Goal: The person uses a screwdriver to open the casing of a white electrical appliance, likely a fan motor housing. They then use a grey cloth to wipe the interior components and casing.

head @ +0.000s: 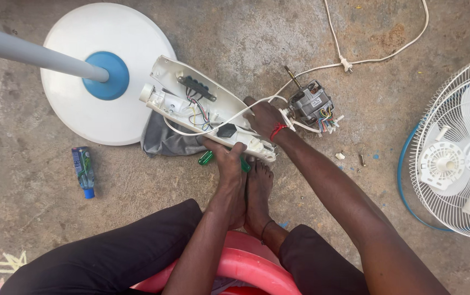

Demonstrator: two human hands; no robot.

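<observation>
Fan housing (202,106), opened, on floor (27,136) beside base (82,33). Left hand (229,164) grip clamps its near edge; right hand (265,117) pinches white cable (235,116). Best practice: steady housing, ease wires gently.

We're seated, both arms reaching forward toward 12 o'clock. Left hand (228,164) is palm down, fingers curled forward, thumb splayed toward 10 o'clock, forearm running straight up from 6 o'clock. Right hand (265,119) sits further out, at 1 o'clock from the left, knuckles up, fingers bent and closed in a grip; right forearm comes in diagonally from 5 o'clock. The hands are close but not touching. A bare foot (258,191) rests just beside the left wrist.
</observation>
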